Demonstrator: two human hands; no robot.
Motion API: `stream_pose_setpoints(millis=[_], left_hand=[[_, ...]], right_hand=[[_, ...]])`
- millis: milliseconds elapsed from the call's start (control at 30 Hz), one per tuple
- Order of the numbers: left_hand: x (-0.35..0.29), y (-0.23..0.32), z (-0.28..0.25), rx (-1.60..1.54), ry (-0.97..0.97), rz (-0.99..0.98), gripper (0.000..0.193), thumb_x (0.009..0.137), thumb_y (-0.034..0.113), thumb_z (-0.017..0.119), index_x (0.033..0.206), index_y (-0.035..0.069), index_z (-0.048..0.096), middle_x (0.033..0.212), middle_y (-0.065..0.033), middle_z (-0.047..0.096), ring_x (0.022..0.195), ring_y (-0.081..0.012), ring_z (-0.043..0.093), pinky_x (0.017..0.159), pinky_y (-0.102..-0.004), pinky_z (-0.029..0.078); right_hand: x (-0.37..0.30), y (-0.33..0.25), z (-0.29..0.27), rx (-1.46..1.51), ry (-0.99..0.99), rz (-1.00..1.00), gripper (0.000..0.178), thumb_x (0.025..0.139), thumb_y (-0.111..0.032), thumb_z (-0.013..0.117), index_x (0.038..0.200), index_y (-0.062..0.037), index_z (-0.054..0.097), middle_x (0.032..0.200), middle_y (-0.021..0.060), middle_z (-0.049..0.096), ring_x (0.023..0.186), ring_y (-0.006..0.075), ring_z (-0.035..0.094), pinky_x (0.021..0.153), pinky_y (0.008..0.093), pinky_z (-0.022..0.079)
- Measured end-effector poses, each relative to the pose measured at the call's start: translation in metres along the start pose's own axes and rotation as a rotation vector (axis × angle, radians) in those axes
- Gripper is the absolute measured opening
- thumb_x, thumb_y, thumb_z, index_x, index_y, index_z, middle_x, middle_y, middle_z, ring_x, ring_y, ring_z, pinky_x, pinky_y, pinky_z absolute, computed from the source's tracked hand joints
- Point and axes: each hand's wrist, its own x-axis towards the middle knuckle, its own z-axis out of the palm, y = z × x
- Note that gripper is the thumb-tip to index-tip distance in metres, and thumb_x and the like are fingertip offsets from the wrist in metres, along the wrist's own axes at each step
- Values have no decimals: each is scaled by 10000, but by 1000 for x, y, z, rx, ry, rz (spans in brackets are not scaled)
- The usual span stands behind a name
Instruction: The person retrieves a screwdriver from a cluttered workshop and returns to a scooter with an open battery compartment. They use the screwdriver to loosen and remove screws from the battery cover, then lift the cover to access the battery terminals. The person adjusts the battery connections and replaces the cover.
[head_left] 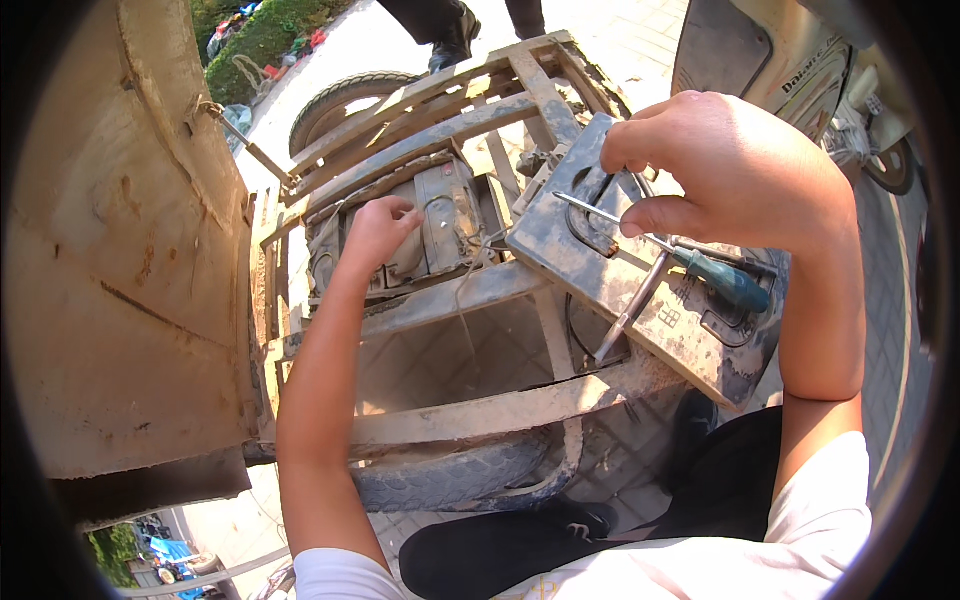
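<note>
My left hand (382, 232) is over a compartment in the rusty metal frame, beside a dusty battery (445, 215). Its fingers are pinched; anything between them is too small to make out. On the right, my right hand (715, 165) bends down over a dusty black slab-like case (650, 290) lying on the frame. Its thumb and curled fingers stand apart, close to the shaft of a screwdriver (735, 283) with a green handle. Beneath the screwdriver lies a metal rod-like tool (633, 308), partly hidden. A thin wire (462, 300) hangs from the battery compartment.
A large rusty panel (130, 270) stands raised at the left, with a thin strut (250, 148) at its edge. Tyres (450, 480) show at the frame's near and far sides. Another person's shoe (455, 40) is beyond. A scooter (765, 60) stands at upper right.
</note>
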Motion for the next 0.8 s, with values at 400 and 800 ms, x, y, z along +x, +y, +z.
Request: stream_pose_setpoints(millis=[400,800], left_hand=[[9,4,29,-9,115,-82,366,765,234,794,1022,3,675,1005,-203,694,936,-346,661,834,-423,513],[33,16,32,165,-40,42,419,781,246,796,1110,32,651,1086,-204,656,1032,-354,619,887,-428,499]], right_hand=[[-18,-13,-16,-9,-4,-19,347,749,-187,807,1018,-14,672,926,168,689,881,357,672,751,411,530],[-28,-21,-26,-25,-8,-22,352,758,-211,794,1025,-16,672,938,165,689,893,363,665,775,426,523]])
